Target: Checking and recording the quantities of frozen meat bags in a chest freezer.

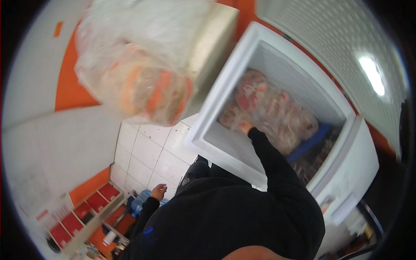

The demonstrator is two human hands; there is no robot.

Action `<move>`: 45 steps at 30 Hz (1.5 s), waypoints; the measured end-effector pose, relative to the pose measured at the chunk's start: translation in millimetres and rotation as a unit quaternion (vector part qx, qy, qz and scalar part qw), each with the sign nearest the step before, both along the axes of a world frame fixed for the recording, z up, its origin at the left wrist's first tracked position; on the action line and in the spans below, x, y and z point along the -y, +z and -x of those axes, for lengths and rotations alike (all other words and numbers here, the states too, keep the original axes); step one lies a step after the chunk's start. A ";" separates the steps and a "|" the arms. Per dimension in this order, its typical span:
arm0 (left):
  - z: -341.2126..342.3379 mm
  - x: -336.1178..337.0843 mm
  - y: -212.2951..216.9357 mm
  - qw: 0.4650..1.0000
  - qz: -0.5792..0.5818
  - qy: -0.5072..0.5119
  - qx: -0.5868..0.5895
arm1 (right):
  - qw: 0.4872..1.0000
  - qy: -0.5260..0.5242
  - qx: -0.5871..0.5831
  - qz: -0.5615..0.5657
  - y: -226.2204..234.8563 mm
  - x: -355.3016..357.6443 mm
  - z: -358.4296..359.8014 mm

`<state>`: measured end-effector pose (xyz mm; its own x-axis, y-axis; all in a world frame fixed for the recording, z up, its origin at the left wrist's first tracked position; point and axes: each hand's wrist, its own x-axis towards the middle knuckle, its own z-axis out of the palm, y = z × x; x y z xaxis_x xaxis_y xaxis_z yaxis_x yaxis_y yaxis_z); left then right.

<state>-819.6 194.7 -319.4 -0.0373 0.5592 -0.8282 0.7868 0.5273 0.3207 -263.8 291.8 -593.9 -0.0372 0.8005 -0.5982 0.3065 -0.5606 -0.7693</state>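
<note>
My right hand [245,126] is down inside the open chest freezer [216,93], resting on the near edge of the clear bags of frozen meat [277,112]. The fingers are buried against the plastic, so I cannot tell whether they are apart or clamped on a bag. The black sleeve [277,169] runs back from it toward 6 o'clock.

The pink-red bags fill the freezer's middle, piled from the hand out toward 3 o'clock. Just past them, at about 4 o'clock from the hand, a blue piece [310,143] shows against the freezer wall.

My left hand [159,190] hangs well apart from the freezer, at 8 o'clock from the right hand. Its fingers are loosely curled with nothing in them, above the white tiled floor [147,151]. Just below it, at 7 o'clock, sits a blue water bottle [141,201], and farther out the same way stands a rack of red trays [86,208].

Up at 11 o'clock, close to the camera and blurred, hangs a big clear bag [143,82] with orange-pink contents. It overlaps a beige box-like shape [214,39] — what carries the bag I cannot make out.
</note>
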 end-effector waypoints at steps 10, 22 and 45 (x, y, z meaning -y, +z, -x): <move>-2.1 -83.5 -29.7 0.990 -0.061 -0.125 -0.016 | 0.951 -0.168 -0.157 -0.207 337.2 -165.6 6.6; -76.0 -364.8 140.6 0.732 -0.641 -0.056 0.225 | 0.750 -0.021 0.222 -0.623 516.9 -267.6 237.8; -98.2 -417.6 233.9 0.550 -0.469 -0.487 0.490 | 0.763 0.223 0.173 -0.581 602.6 -251.0 274.2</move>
<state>-721.4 612.2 -85.6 0.8660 0.1168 0.4862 -0.2437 -0.7504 0.6144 -537.9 542.7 8.7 -0.4621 0.7514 0.4710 0.5655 0.6588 -0.4962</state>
